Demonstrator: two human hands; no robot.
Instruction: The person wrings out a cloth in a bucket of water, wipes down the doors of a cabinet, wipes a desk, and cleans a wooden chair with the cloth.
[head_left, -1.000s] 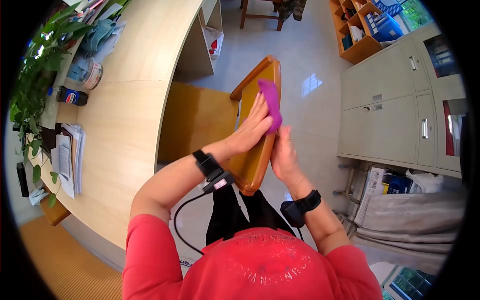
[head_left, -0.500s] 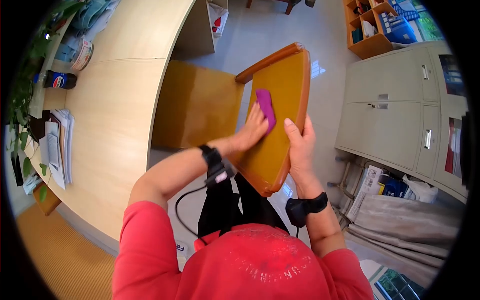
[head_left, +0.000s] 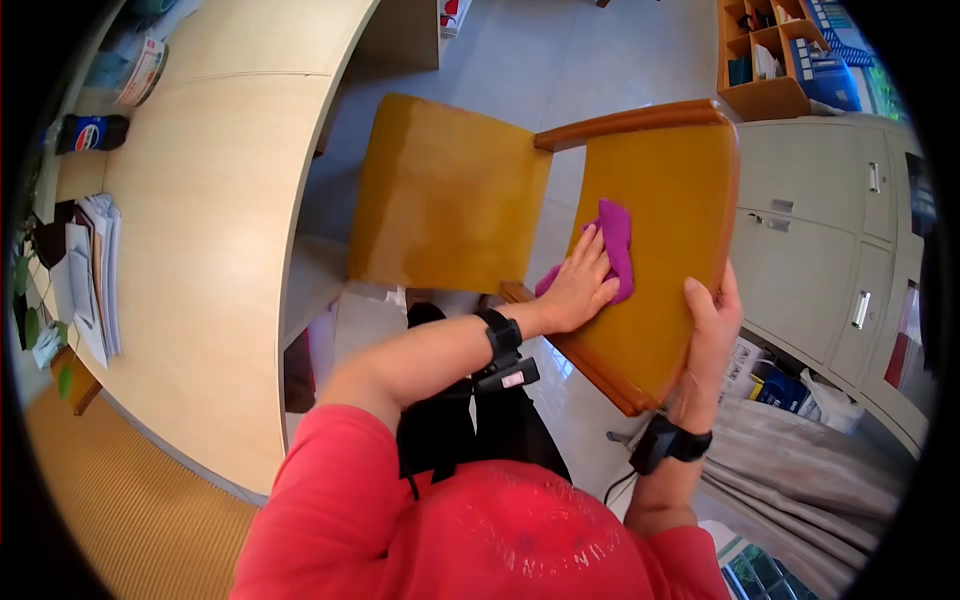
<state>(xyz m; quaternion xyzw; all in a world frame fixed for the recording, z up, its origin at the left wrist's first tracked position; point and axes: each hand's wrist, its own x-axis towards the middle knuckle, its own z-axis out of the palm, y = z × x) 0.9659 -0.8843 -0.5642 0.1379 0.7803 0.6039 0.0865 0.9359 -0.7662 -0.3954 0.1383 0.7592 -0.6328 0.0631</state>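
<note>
A wooden chair with a yellow-brown seat (head_left: 440, 200) stands beside the desk, its backrest (head_left: 670, 200) facing up toward me. My left hand (head_left: 580, 290) lies flat with fingers stretched out, pressing a purple cloth (head_left: 618, 245) against the inner face of the backrest. Part of the cloth is hidden under the palm. On the backrest's right edge, my right hand (head_left: 712, 315) is closed around the rim, thumb on the near face; its other fingers are mostly hidden behind. Both wrists wear black straps with small devices.
A light wood desk (head_left: 220, 230) runs along the left, holding a stack of papers (head_left: 95, 275), a Pepsi bottle (head_left: 92, 133) and a clear tub (head_left: 143, 70). Grey metal cabinets (head_left: 800, 250) stand on the right, with grey fabric (head_left: 800, 450) below. A wooden shelf (head_left: 765, 95) is behind.
The chair has shifted right, away from the desk, and more of its seat shows. Both hands have moved right with the backrest, and the cloth is more spread out under my left hand.
</note>
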